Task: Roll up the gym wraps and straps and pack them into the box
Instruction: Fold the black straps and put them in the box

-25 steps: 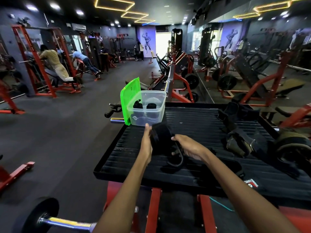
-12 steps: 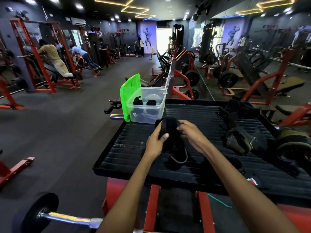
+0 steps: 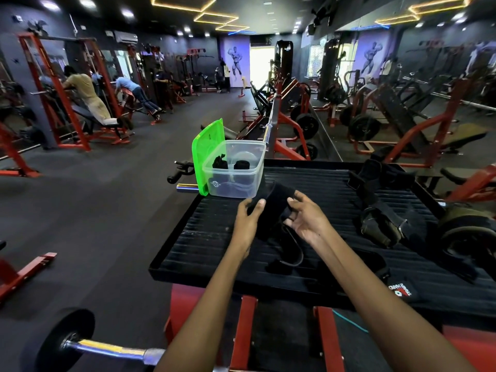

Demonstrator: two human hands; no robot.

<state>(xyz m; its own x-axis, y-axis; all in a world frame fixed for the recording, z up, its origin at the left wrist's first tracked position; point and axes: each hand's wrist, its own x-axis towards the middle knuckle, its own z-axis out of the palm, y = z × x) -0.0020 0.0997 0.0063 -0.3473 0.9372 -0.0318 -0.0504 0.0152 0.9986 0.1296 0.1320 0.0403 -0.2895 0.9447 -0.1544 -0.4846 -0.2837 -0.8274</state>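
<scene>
Head view only. Risk first: we judge the rolled black fabric gym wrap point(image 3: 271, 208) could spring loose, because a tail of it point(image 3: 291, 253) hangs free below the hands and only the left hand grips the roll. A snag of that tail on the black ribbed table point(image 3: 204, 237) on the way to the box would undo the coil.

Left hand point(image 3: 248, 218): forearm reaching forward, palm inward, fingers point(image 3: 259, 204) clenched around the left side of the roll, thumb on its near face. Right hand point(image 3: 308, 218): palm tilted up and inward, fingers point(image 3: 294, 196) spread and released, just beside the wrap's right edge; whether the tips touch it we cannot tell.

Wrap position: held above the table, near and just in front of the clear plastic box point(image 3: 236, 173), not yet in it. Box stands at the table's far left corner, its green lid point(image 3: 208, 154) hinged upright. Two dark rolls point(image 3: 232, 165) sit inside. More black straps point(image 3: 381, 210) lie unrolled on the right side of the table.
</scene>
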